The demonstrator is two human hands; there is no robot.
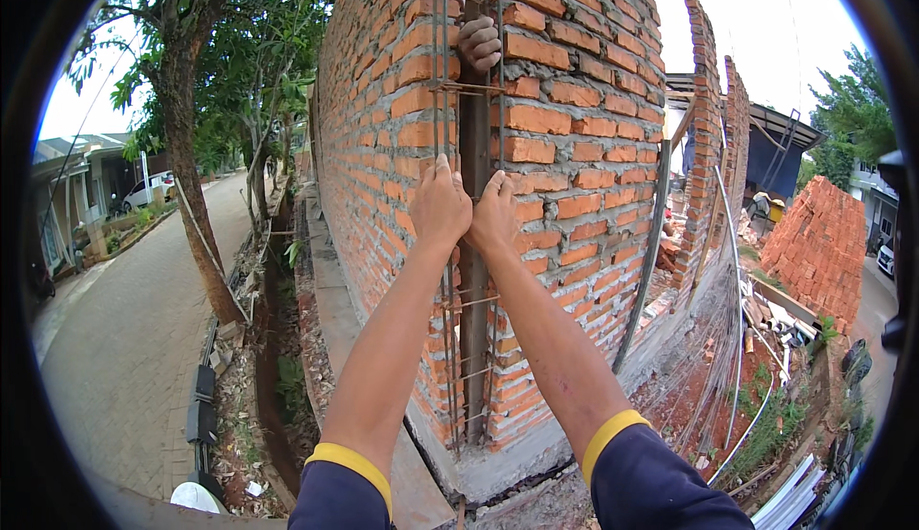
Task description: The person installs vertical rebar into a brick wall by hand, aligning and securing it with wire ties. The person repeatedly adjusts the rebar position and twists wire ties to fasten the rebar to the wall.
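Note:
A tall reinforcing-bar cage (444, 99), thin bars tied with square stirrups, stands upright in the corner gap between two brick wall faces (579, 123). Inside it runs a dark brown post (473, 142). At about mid-height my left hand (441, 206) is closed over the left bars, and my right hand (494, 214) over the right side. They nearly touch in front of the post. Whether my fingers also clasp the post is hidden. Higher up, another person's hand (481, 44) comes through the gap, fingers curled by the post; the rest of that person is behind the wall.
Along the left wall face runs a concrete ledge (333, 286), with a narrow ditch (273, 386) and trees (182, 118) beyond. A paved road (134, 338) lies farther left. To the right are thin rods (694, 410), pipes, rubble and a brick stack (809, 248).

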